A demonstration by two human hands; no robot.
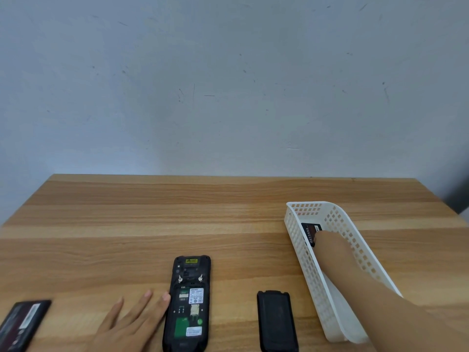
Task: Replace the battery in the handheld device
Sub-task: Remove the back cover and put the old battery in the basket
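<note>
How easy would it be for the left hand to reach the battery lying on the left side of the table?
Probably easy, yes. The left hand lies flat and holds nothing, and only bare table lies between it and the battery.

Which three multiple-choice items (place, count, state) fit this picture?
1. Where is the back cover? A) in the white basket B) on the table, right of the handheld device C) on the device
2. How many batteries show? A) one B) two C) four
3. The device's battery bay is: A) empty B) filled C) covered
1 B: it lies between device and basket. 2 B: one battery at the table's left edge, another battery in the basket under the right hand. 3 A: its labels lie bare.
</note>
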